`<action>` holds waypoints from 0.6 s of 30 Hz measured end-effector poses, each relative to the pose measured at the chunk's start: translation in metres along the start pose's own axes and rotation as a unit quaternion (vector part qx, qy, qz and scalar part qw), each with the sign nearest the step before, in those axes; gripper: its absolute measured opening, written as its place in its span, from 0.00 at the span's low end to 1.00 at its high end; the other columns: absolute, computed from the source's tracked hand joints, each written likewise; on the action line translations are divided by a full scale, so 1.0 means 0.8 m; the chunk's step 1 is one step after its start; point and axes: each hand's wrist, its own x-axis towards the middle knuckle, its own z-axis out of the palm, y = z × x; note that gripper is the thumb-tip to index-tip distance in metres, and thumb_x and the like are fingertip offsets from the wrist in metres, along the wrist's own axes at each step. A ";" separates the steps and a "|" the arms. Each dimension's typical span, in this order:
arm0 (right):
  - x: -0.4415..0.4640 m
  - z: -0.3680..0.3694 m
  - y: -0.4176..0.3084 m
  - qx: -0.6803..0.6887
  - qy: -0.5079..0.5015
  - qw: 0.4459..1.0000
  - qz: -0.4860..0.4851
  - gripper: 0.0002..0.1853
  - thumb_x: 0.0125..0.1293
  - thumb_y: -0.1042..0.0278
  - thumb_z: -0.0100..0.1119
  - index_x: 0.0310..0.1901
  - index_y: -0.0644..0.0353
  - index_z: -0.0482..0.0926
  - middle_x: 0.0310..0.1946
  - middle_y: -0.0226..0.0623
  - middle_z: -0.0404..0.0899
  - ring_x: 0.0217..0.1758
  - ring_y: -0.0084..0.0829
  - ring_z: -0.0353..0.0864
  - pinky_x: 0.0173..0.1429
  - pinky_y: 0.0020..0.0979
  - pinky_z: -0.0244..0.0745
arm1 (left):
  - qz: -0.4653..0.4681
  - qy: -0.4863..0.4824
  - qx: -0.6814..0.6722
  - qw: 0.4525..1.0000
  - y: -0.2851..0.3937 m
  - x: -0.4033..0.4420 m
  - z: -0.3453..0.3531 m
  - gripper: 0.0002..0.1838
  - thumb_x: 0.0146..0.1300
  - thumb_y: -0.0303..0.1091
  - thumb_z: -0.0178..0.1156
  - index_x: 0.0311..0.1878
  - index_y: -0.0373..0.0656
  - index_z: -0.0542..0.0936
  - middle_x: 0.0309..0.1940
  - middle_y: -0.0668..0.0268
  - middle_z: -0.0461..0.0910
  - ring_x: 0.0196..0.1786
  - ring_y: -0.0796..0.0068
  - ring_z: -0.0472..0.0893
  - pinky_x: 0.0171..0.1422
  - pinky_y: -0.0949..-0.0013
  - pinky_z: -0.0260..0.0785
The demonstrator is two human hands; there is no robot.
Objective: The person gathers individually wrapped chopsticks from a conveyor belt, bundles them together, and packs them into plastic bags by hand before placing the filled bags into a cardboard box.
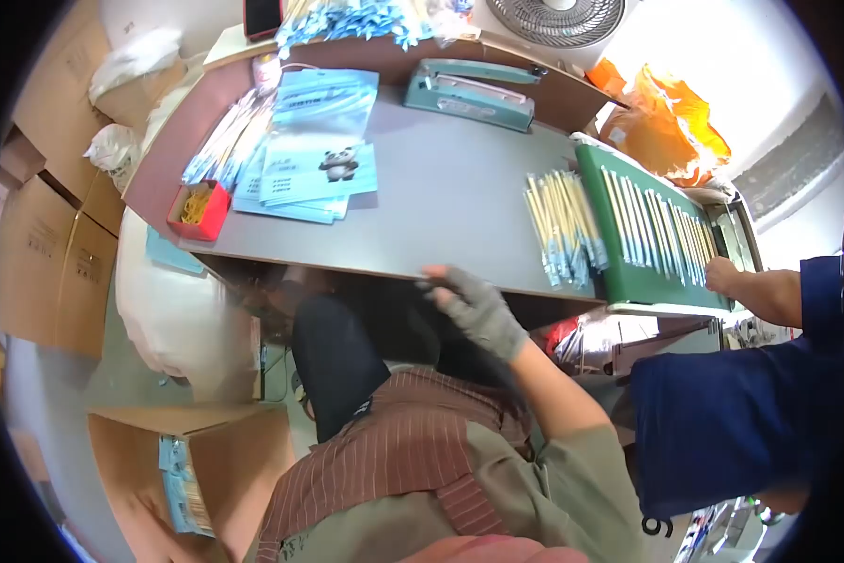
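Note:
My right hand point(483, 314), in a grey fingerless glove, hovers at the front edge of the grey table point(441, 206). Its fingers are loosely bent and somewhat apart, with nothing visible in them. My left hand does not show. To the right of my glove lies a bundle of thin sticks in clear and blue wrappers point(565, 230). Flat blue printed bags with a panda picture point(314, 174) are stacked on the left of the table, beside more wrapped sticks point(234, 136). A red box of yellow rubber bands point(199, 208) sits at the left corner.
A teal bag sealer point(471, 94) stands at the back. On the right, another person's hand point(722, 277) touches a green board point(633, 235) lined with wrapped sticks. An open cardboard box point(244, 460) holding blue packs stands low on the left. A fan point(558, 19) is behind.

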 end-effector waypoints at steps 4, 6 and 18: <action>-0.078 -0.116 0.077 -0.110 0.211 0.971 -0.016 0.10 0.69 0.69 0.55 0.48 0.61 0.79 0.33 0.40 0.81 0.35 0.30 0.80 0.45 0.29 0.75 | 0.158 -0.155 -0.168 0.961 0.298 -0.159 0.084 0.24 0.74 0.40 0.48 0.66 0.33 0.67 0.63 0.52 0.71 0.63 0.63 0.72 0.66 0.63 0.66; -0.101 -0.145 0.103 -0.150 0.233 0.960 -0.034 0.08 0.69 0.69 0.54 0.45 0.61 0.80 0.29 0.36 0.81 0.32 0.27 0.80 0.40 0.27 0.76 | 0.164 -0.258 -0.324 0.895 0.414 -0.234 0.170 0.21 0.69 0.31 0.55 0.64 0.37 0.71 0.59 0.60 0.75 0.60 0.68 0.75 0.64 0.67 0.67; -0.023 -0.168 0.169 -0.252 0.243 0.920 -0.176 0.10 0.61 0.73 0.58 0.44 0.55 0.79 0.24 0.39 0.77 0.24 0.44 0.76 0.29 0.41 0.72 | 0.580 -0.154 -0.035 0.799 1.114 -0.430 0.494 0.12 0.60 0.31 0.53 0.40 0.39 0.84 0.42 0.50 0.82 0.47 0.52 0.82 0.50 0.56 0.75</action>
